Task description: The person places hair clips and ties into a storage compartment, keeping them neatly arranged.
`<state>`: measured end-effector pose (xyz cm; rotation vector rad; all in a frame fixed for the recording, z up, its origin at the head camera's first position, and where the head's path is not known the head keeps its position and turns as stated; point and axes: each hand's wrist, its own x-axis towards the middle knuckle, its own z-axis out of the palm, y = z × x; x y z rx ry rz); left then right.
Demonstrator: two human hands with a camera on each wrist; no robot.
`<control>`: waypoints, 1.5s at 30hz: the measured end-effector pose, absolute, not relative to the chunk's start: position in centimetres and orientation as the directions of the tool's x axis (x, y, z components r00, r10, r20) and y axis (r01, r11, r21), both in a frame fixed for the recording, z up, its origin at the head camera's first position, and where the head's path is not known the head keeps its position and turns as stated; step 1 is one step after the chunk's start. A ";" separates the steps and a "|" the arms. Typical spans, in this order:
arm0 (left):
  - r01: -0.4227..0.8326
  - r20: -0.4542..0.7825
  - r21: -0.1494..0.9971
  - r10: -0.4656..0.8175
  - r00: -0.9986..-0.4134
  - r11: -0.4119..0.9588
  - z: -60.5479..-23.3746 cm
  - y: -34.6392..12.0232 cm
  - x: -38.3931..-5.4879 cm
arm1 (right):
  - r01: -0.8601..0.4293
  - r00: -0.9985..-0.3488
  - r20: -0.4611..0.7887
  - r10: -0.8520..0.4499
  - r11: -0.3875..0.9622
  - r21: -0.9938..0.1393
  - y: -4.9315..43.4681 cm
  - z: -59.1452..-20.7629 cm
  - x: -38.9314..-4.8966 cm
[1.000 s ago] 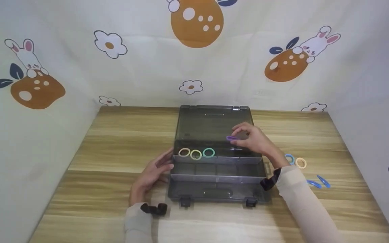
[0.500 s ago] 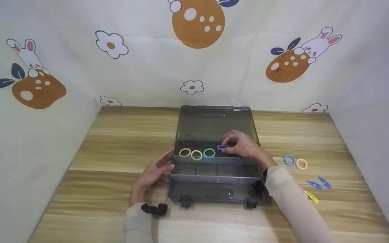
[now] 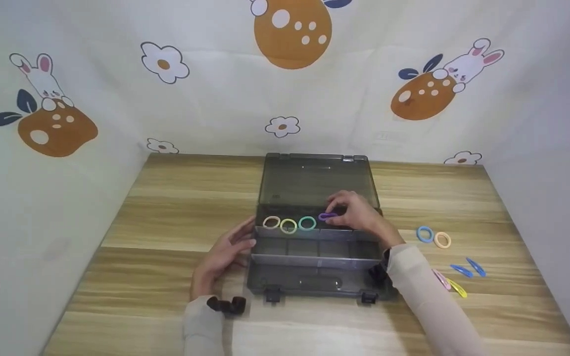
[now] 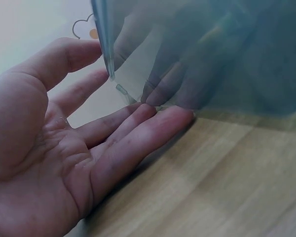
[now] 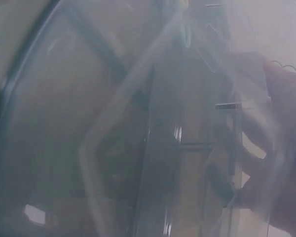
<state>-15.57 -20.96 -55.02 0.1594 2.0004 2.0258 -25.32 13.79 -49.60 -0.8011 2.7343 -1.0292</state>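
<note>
In the head view, my right hand (image 3: 356, 212) pinches a purple hair tie (image 3: 321, 217) between thumb and fingers over the back row of a dark see-through compartment box (image 3: 285, 284). Left of it, a peach hair tie (image 3: 265, 222), a yellow hair tie (image 3: 288, 233) and a green hair tie (image 3: 307, 230) stand side by side in that row. My left hand (image 3: 225, 251) touches the box's left side, fingers extended. The left wrist view shows its fingertips (image 4: 180, 114) at the foot of the clear wall. The right wrist view is hazy through the plastic.
The box's lid (image 3: 317, 180) lies opened toward the back wall. Right of the box are a blue hair tie (image 3: 432, 236) and an orange hair tie (image 3: 436, 239). Nearer lie blue hair clips (image 3: 461, 270), a pink clip (image 3: 442, 279) and a yellow clip (image 3: 457, 288).
My right hand has come left and down with the purple hair tie, from over the lid's edge to beside the green one, then held there. My left hand has stayed put.
</note>
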 end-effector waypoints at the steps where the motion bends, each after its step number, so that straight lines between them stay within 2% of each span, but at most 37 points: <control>1: -0.124 -0.120 0.992 0.281 -0.952 0.002 -55.0 -20.9 -15.6 | -0.444 -0.852 0.077 -0.518 0.636 -0.631 13.8 -49.6 -25.3; 8: -0.106 -0.111 0.994 0.280 -0.954 0.034 -54.8 -21.0 -15.7 | -0.456 -0.849 0.040 -0.526 0.694 -0.558 13.5 -49.8 -25.0; 17: -0.086 -0.094 0.995 0.295 -0.951 0.042 -54.8 -21.0 -15.8 | -0.468 -0.848 0.044 -0.528 0.708 -0.528 13.5 -49.9 -25.0; 29: -0.117 -0.121 0.993 0.295 -0.948 0.031 -55.1 -21.1 -15.7 | -0.464 -0.818 0.052 -0.573 0.604 -0.648 14.7 -49.9 -25.1; 39: -0.110 -0.120 0.993 0.286 -0.951 0.051 -55.0 -21.0 -15.6 | -0.474 -0.821 0.106 -0.560 0.567 -0.674 15.3 -49.2 -24.9; 45: -0.099 -0.103 0.995 0.287 -0.952 0.029 -55.1 -21.0 -15.6 | -0.426 -0.837 0.071 -0.542 0.564 -0.707 15.6 -47.2 -23.7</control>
